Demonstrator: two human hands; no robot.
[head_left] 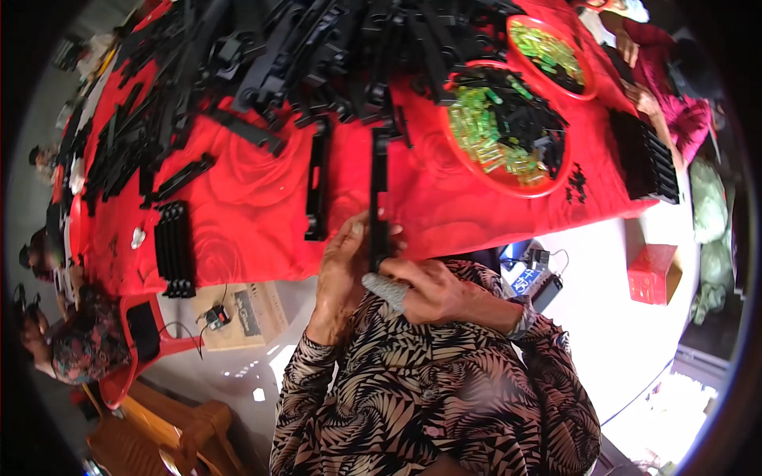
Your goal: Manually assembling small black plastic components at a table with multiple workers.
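A long narrow black plastic bar stretches away from me over the table's near edge, its near end between my hands. My left hand is closed along the bar's left side. My right hand pinches the near end; its thumb wears a grey cover. What the fingertips press on is too small to make out. Just left of the held bar, another black bar lies on the red flowered tablecloth. To the right stands a red bowl of clear yellow-green pieces and small black parts.
A large heap of black bars covers the far table. Stacked black bars lie at left and right. A second red bowl stands farther back. Another person's hand is at the right; a red chair stands lower left.
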